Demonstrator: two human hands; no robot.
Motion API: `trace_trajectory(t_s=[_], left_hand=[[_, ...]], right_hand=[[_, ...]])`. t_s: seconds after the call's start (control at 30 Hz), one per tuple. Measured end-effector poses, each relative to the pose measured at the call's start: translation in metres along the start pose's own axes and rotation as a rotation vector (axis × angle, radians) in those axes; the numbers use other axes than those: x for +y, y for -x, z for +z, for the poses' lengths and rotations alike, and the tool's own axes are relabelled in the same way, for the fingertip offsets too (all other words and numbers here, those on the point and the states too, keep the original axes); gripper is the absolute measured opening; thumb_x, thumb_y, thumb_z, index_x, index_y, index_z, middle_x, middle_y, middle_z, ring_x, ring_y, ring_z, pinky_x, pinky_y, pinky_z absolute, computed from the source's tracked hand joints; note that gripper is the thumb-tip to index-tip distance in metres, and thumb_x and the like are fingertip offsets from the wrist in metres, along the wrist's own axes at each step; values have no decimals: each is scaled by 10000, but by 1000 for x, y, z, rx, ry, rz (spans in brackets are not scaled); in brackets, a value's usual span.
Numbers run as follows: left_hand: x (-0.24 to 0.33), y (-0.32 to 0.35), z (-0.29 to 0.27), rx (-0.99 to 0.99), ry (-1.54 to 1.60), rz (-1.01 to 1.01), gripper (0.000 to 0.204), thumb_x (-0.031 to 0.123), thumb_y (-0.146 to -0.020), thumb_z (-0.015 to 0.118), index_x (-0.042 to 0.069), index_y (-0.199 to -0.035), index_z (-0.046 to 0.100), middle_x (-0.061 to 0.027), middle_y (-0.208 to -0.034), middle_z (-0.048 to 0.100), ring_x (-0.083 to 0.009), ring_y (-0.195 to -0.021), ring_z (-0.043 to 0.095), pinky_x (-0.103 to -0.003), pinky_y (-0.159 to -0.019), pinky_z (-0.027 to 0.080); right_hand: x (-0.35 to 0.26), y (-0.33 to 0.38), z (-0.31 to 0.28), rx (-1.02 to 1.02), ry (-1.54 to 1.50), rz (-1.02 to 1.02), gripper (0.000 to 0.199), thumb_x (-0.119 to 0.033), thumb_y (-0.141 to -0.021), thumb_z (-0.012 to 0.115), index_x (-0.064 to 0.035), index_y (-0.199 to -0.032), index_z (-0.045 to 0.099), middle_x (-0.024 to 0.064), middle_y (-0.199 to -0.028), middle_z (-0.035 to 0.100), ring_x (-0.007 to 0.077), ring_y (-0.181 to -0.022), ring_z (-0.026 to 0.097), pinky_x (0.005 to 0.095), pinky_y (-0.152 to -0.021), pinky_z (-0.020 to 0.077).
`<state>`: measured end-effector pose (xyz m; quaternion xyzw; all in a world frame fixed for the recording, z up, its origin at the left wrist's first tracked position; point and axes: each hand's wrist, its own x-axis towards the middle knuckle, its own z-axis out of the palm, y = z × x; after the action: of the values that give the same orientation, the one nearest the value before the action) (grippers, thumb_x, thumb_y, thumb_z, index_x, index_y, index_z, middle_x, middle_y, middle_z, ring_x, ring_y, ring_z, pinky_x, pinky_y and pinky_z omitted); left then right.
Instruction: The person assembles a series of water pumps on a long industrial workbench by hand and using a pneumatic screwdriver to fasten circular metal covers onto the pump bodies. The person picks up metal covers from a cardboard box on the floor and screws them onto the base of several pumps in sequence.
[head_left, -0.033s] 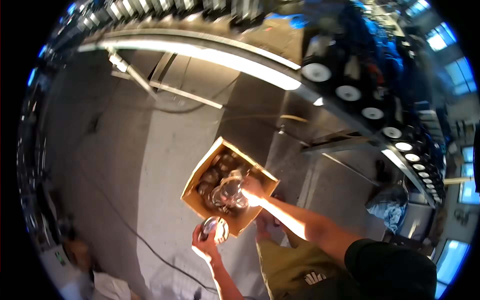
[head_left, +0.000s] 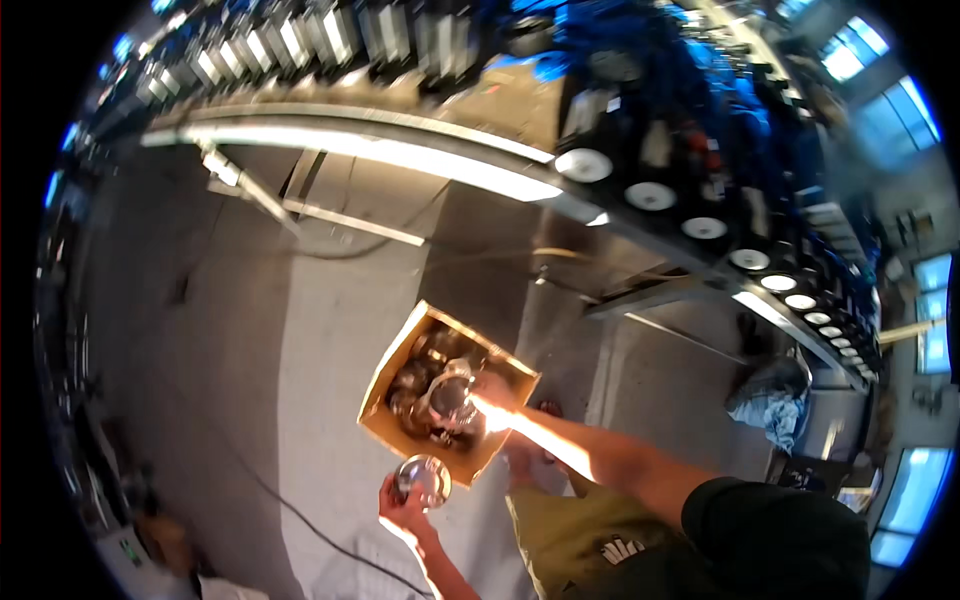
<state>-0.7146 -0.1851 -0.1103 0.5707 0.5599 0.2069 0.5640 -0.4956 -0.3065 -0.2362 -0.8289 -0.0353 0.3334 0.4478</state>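
My left hand point(head_left: 402, 508) grips a shiny round metal part point(head_left: 432, 482), shaped like a shallow cup, just outside the near corner of an open cardboard box point(head_left: 398, 343). My right hand point(head_left: 492, 398) is inside the box opening, closed around another shiny round metal part point(head_left: 452, 398). More round metal parts point(head_left: 410, 376) lie in the box beneath and beside it, several of them dark and glossy. Blur and glare hide the finer details of the parts and of my right fingertips.
A long metal-edged bench point(head_left: 400, 150) crosses beyond the box, carrying rows of metal pieces point(head_left: 330, 35) and a line of white discs point(head_left: 650, 196). A dark cable point(head_left: 320, 535) runs over the grey floor at left. A bag-like bundle point(head_left: 775, 400) rests at right.
The view has shifted, so the bench and box appear lower and slightly further left. Both hands keep hold of their round metal parts, the right one still within the box.
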Motion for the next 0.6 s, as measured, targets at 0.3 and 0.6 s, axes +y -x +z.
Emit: trace_trajectory(t_s=[0.3, 0.6], left_hand=[[252, 170, 123, -631, 320, 151, 485, -116, -715, 624, -54, -1186, 527, -180, -1097, 608, -272, -997, 603, -362, -887, 499], [368, 377, 527, -903, -9, 1332, 497, 1, -666, 729, 40, -1142, 593, -105, -961, 611, -231, -842, 601, -316, -748, 488]], right_hand=[[-156, 228, -392, 74, -628, -92, 245, -36, -831, 546, -5, -1052, 649, 31, -873, 645, 113, -809, 562, 278, -710, 458], [-43, 244, -767, 810, -229, -219, 342, -199, -776, 642, -3, -1057, 648, 185, -929, 681, 274, -895, 665, 377, -769, 503]])
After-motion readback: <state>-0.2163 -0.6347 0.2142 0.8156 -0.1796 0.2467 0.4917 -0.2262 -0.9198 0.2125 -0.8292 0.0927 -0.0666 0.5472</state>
